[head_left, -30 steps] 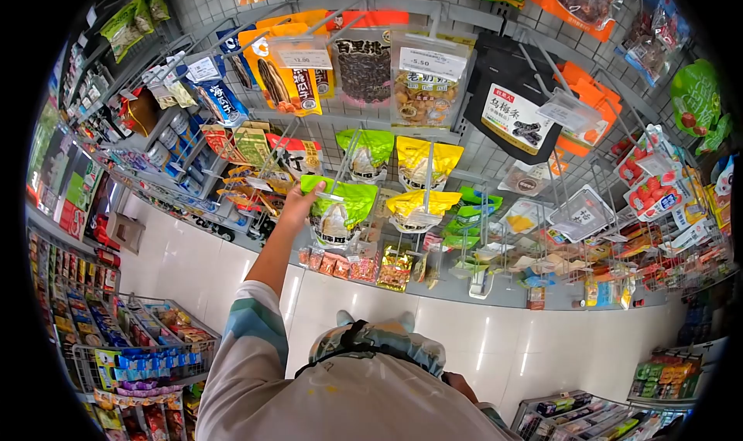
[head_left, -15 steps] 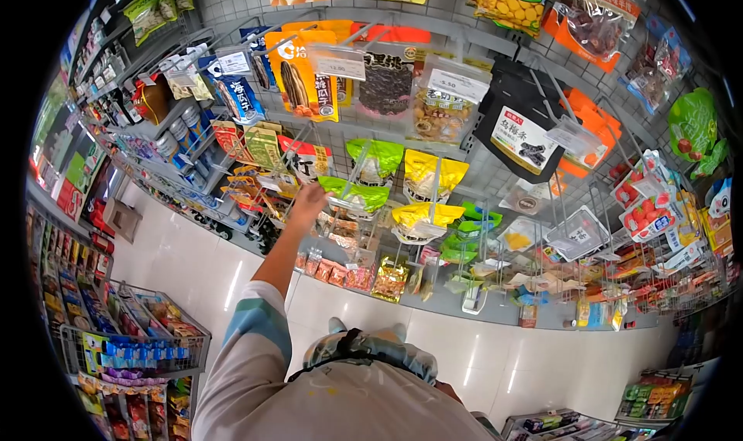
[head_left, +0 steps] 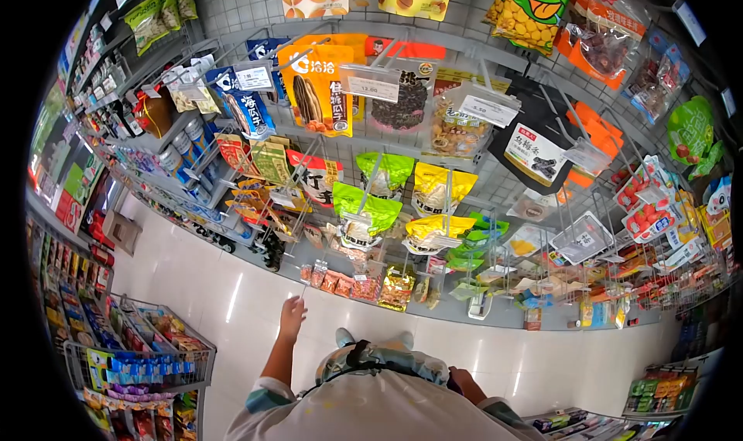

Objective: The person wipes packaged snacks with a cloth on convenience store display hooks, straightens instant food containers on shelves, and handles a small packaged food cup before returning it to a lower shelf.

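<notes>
My left hand (head_left: 292, 317) is over the pale floor in front of the rack, its fingers loosely apart and nothing in them. Above it, a green snack bag (head_left: 365, 216) hangs from a hook, apart from my hand. Another green bag (head_left: 385, 173) hangs behind it, with yellow bags (head_left: 444, 187) to the right. Low at my right side, my right hand (head_left: 464, 382) is partly hidden by my shirt; its fingers look curled round something dark that I cannot make out.
Orange seed bags (head_left: 319, 89), a black pouch (head_left: 534, 151) and price tags hang higher on the wire rack. A wire basket stand (head_left: 139, 363) with packets stands at the lower left. More packaged goods (head_left: 662, 391) are at the lower right. A stool (head_left: 121, 232) stands at the left.
My left hand has let go of the front green bag and moved down, away from the rack. That bag now hangs in full view. The rack's upper goods sit lower in view.
</notes>
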A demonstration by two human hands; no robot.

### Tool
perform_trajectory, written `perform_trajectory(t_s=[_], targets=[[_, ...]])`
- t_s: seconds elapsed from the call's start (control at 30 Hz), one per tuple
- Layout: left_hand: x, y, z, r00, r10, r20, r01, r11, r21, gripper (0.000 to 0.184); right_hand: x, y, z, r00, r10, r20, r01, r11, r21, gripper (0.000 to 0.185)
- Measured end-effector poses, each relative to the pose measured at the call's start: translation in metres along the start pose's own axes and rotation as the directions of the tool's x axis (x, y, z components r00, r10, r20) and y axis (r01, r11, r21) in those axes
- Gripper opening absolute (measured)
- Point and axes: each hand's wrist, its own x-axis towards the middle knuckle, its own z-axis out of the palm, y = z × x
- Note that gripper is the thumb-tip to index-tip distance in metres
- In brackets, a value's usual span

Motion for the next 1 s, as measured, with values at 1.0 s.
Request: perform_trajectory(t_s=[1.0], targets=[[0.065,0.265,0.226,0.304,0.822,0.481,-0.757,-0.097,0.646,0.082,-0.059,-0.021,0.101,0.962,0.013,-0.274,0.076,0.947,0.312,0.033]])
